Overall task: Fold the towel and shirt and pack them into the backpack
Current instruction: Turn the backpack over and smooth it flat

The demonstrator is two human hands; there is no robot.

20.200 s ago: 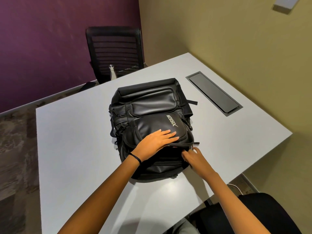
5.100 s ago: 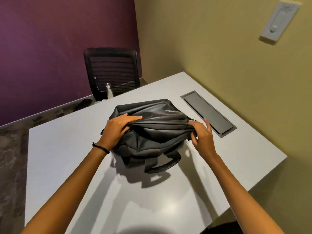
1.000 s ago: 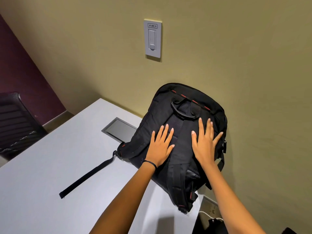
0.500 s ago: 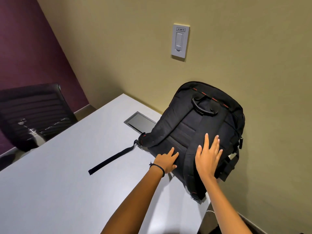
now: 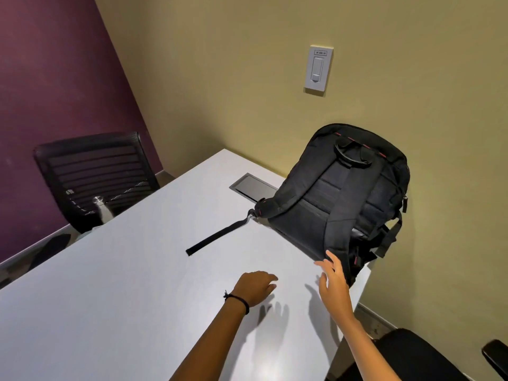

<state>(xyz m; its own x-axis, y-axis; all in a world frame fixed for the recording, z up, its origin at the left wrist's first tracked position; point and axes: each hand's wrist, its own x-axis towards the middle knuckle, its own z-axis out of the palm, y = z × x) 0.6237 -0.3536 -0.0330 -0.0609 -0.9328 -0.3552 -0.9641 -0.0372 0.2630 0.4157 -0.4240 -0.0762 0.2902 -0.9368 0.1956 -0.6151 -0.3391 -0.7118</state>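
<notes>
A white table [image 5: 123,284] is filling the corner where an olive wall [image 5: 220,78] is meeting a purple wall [image 5: 55,78]. I am holding nothing in either hand. My left hand [image 5: 255,287], with one dark band [image 5: 237,299] at the wrist, is hovering palm down over the tabletop, its fingers loosely curled. My right hand [image 5: 334,284] is spreading wide, fingers straight and pointing up toward the one black backpack [image 5: 343,193]. Its fingertips are reaching the bag's lower edge, though I cannot tell whether they are touching it. The backpack is standing upright at the table's far right corner, leaning back against the olive wall with its padded back panel and two shoulder straps facing me. One loose strap end [image 5: 217,237] is trailing flat across the table to the left. I am counting one grey hatch [image 5: 251,186] set into the tabletop just beside the bag, one light switch [image 5: 318,67] on the wall above it, one metal bottle [image 5: 101,210] past the table's far edge, and two black chairs: a mesh-backed chair [image 5: 93,171] across the table and a second chair [image 5: 417,356] low at my right. Both forearms are stretching forward over the table.
</notes>
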